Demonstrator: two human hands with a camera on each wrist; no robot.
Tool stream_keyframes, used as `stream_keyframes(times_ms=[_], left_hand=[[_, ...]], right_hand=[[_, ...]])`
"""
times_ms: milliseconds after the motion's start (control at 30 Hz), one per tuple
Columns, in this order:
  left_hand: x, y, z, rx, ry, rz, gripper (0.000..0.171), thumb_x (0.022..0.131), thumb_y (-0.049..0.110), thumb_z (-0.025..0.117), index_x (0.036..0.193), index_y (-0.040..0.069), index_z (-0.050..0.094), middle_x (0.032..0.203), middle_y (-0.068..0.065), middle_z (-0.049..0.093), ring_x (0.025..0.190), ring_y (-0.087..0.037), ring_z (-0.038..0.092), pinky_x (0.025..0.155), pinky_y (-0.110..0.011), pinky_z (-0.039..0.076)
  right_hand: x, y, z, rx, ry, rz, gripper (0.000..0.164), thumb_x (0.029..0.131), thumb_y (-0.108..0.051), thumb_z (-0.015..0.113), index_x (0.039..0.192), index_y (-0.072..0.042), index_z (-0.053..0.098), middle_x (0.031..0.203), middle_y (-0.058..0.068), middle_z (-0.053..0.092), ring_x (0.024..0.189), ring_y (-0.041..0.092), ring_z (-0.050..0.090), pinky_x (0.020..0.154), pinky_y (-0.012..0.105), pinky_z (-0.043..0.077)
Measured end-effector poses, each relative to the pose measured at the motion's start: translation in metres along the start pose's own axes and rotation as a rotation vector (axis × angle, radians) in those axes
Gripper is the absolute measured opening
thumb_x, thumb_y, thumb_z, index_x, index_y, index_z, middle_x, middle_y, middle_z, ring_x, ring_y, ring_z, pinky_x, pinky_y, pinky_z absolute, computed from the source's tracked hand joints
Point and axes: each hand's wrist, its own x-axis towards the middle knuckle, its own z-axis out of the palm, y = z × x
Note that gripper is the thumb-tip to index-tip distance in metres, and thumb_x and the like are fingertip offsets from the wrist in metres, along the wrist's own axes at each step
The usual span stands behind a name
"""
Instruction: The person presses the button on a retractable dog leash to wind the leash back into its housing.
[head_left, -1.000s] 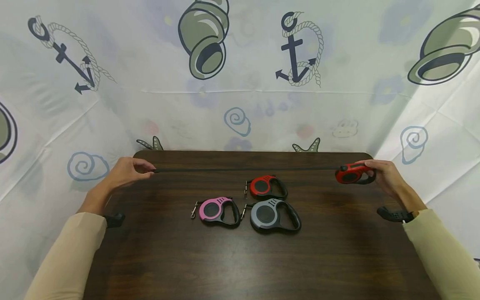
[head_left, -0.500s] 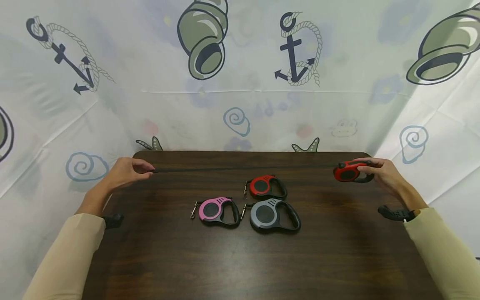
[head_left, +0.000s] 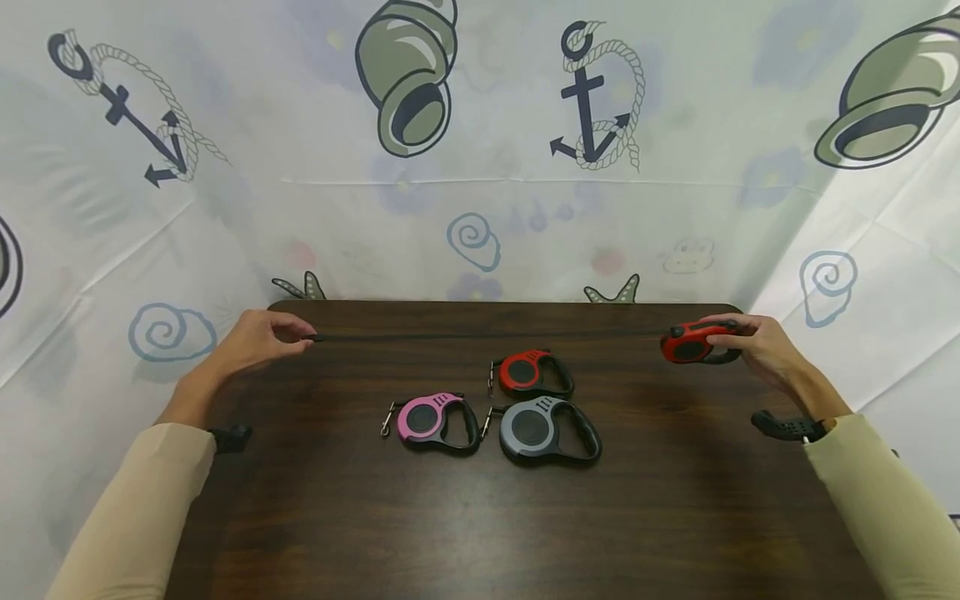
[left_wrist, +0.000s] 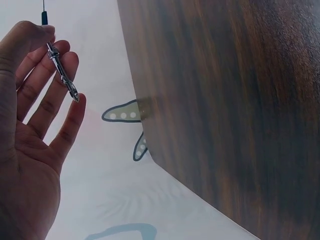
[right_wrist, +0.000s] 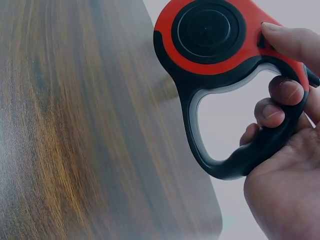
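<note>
My right hand (head_left: 768,350) grips the black loop handle of a red retractable dog leash (head_left: 684,342) above the table's far right. In the right wrist view, fingers curl through the handle and the thumb touches a black button on the red case (right_wrist: 220,65). From the case, a thin dark leash cord (head_left: 480,336) runs nearly straight across to my left hand (head_left: 258,342). That hand pinches the cord's end between thumb and index finger, its other fingers loosely bent. A silver metal clip (left_wrist: 62,72) hangs from the pinch, seen in the left wrist view.
Mid-table lie a second red retractable leash (head_left: 522,372), a pink one (head_left: 408,421) and a grey one (head_left: 510,429), close together. The dark wooden table (head_left: 480,533) ends at a white patterned cloth (head_left: 510,242) behind.
My right hand has shifted slightly left with the red leash, bringing it a little nearer my left hand. The left hand has barely moved. The three leashes on the table stay put.
</note>
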Motion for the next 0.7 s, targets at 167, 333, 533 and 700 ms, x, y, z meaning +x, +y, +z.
stream_keyframes(times_ms=[167, 333, 533, 700], left_hand=[[0.001, 0.005, -0.001, -0.015, -0.008, -0.008, 0.015, 0.088, 0.009, 0.086, 0.102, 0.005, 0.082, 0.091, -0.006, 0.080, 0.078, -0.005, 0.066, 0.070, -0.015, 0.049], [0.000, 0.006, 0.001, -0.021, 0.008, 0.011, 0.015, 0.087, 0.007, 0.086, 0.101, 0.006, 0.082, 0.091, -0.005, 0.080, 0.076, -0.003, 0.065, 0.069, -0.013, 0.048], [0.002, 0.008, 0.002, -0.008, 0.013, 0.030, 0.015, 0.087, 0.008, 0.086, 0.101, 0.007, 0.083, 0.090, -0.002, 0.080, 0.077, -0.002, 0.065, 0.070, -0.013, 0.048], [0.004, 0.011, 0.002, -0.005, 0.007, 0.037, 0.015, 0.087, 0.007, 0.086, 0.102, 0.007, 0.082, 0.090, -0.003, 0.080, 0.075, -0.004, 0.064, 0.070, -0.016, 0.050]], right_hand=[[0.001, 0.000, 0.003, -0.030, -0.005, -0.008, 0.034, 0.097, 0.005, 0.073, 0.130, -0.001, 0.073, 0.118, -0.007, 0.069, 0.087, 0.008, 0.061, 0.078, 0.018, 0.052], [0.000, 0.001, 0.010, -0.052, -0.028, -0.036, 0.036, 0.098, 0.007, 0.069, 0.134, 0.004, 0.068, 0.124, -0.004, 0.063, 0.095, 0.008, 0.063, 0.086, 0.019, 0.054], [0.003, -0.001, 0.017, -0.077, -0.045, -0.057, 0.037, 0.098, 0.005, 0.070, 0.135, 0.005, 0.067, 0.119, -0.009, 0.071, 0.103, 0.008, 0.068, 0.089, 0.018, 0.053], [0.005, -0.001, 0.021, -0.101, -0.049, -0.062, 0.035, 0.099, 0.004, 0.070, 0.134, 0.005, 0.068, 0.114, -0.010, 0.075, 0.101, 0.009, 0.069, 0.088, 0.017, 0.053]])
